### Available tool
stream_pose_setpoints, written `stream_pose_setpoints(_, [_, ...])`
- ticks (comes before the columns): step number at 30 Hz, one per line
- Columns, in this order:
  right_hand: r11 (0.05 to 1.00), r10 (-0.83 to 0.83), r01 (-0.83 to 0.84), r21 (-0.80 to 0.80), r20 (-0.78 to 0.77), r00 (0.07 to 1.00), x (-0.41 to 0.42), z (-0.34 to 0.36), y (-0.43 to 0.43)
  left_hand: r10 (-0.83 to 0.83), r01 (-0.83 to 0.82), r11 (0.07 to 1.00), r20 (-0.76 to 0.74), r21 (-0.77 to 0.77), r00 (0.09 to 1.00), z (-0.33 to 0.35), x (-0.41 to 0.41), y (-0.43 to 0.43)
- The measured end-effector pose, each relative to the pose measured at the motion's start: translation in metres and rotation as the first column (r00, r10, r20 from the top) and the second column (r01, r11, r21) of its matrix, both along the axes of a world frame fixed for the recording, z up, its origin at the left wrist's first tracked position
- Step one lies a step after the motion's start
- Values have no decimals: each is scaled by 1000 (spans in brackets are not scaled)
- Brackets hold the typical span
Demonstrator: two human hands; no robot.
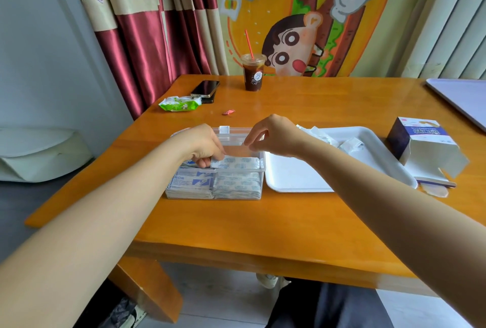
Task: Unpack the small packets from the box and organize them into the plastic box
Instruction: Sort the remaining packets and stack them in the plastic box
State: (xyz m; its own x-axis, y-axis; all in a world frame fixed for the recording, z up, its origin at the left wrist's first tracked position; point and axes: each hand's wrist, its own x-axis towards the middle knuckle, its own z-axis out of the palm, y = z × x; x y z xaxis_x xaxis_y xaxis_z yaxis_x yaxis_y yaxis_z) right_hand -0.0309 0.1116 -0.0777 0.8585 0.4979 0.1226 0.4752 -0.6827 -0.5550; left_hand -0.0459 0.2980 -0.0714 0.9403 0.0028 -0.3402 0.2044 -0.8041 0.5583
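Note:
A clear plastic box [236,195] stands on the wooden table, holding stacks of small white-and-blue packets [236,183]. My left hand [202,145] reaches into its left side, and its fingers pinch the left end of a top packet [234,162]. My right hand [276,137] hovers over the box's far right corner, thumb and fingers curled at the rim; whether it holds anything is unclear. The torn purple-and-white cardboard box [423,149] lies open on its side at the right.
A white foam tray [297,177] with a few loose packets [349,145] sits between the two boxes. Farther back are an iced coffee cup [253,72], a phone [205,89], a green wipes pack [180,104], a small red wrapper [227,112] and a laptop [462,99].

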Motion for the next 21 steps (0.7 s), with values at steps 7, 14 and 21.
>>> stream_pose_setpoints(7, [999, -1, -2, 32, 68, 998, 6, -5, -6, 4, 6, 994, -94, 105, 996, -9, 6, -12])
stream_pose_setpoints(14, [999, 21, -24, 39, 76, 997, 8, -9, -12, -53, 50, 974, 11, 219, 999, -7, 2, -17])
stream_pose_setpoints(21, [968, -142, 141, 207, -9, 990, 14, -3, -49, -46, -10, 969, 222, 245, 974, 17, -11, -35])
